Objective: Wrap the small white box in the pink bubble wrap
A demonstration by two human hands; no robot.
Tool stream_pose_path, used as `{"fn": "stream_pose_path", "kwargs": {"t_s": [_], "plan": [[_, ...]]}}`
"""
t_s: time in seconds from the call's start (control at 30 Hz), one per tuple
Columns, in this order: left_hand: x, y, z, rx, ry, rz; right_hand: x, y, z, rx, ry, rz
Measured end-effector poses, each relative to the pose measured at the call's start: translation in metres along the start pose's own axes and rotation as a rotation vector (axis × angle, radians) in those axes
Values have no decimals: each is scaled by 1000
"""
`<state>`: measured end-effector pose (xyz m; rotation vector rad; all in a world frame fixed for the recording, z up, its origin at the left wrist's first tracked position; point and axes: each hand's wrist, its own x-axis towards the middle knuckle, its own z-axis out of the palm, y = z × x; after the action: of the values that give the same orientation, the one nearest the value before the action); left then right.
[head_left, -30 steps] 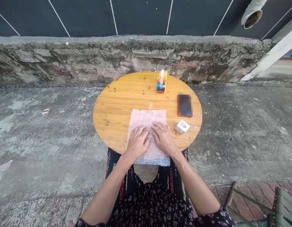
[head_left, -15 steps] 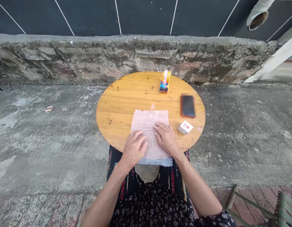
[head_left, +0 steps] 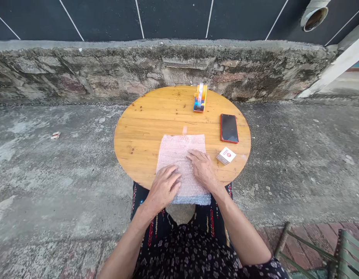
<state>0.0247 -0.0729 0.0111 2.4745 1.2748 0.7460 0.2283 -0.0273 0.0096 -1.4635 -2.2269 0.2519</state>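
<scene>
A sheet of bubble wrap (head_left: pixel 182 145) lies flat on the round wooden table (head_left: pixel 138 135), its near edge hanging over the table's front rim. My left hand (head_left: pixel 164 186) rests on its left side, fingers slightly bent and apart. On the right side of the sheet lies my right hand (head_left: pixel 203 168), palm down with fingers stretched out. Neither hand grips anything. Just right of my right hand is a small white box (head_left: pixel 226 155) with a red mark. A strip of clear tape (head_left: pixel 184 130) is by the sheet's far edge.
A yellow and blue tape dispenser (head_left: pixel 200 99) stands at the table's far side. A phone (head_left: pixel 229 128) in a red case lies at the right. Behind the table runs a low stone wall (head_left: pixel 109 73). A green chair (head_left: pixel 350 252) stands at lower right.
The view has shifted a little, so the table and its things sit slightly further left. My left hand has slid slightly on the bubble wrap; my right hand hardly differs.
</scene>
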Motion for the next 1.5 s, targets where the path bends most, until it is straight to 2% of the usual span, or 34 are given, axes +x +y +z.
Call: {"fn": "stream_pose_path", "kwargs": {"t_s": [0.27, 0.43, 0.57, 0.7, 0.87, 1.03, 1.27, 1.5], "plan": [[-20, -28, -17, 56, 78, -107, 0, 0, -1, -2, 8, -4], [-23, -34, -19, 50, 96, -138, 0, 0, 0, 3, 28, -7], [-17, -23, -16, 57, 142, -164, 0, 0, 1, 12, 33, -4], [-8, -5, -10, 33, 153, -113, -1, 1, 0, 21, 37, -9], [2, 16, 0, 15, 82, -47, -2, 2, 0, 36, 48, -22], [2, 23, 7, 3, 8, -12, -2, 2, 1, 38, 52, -21], [-14, 3, -3, -11, 19, -13, -3, 1, -1, 52, 64, -21], [-29, -20, -17, 56, 108, -76, -2, 1, -1, 29, 63, -17]]}}
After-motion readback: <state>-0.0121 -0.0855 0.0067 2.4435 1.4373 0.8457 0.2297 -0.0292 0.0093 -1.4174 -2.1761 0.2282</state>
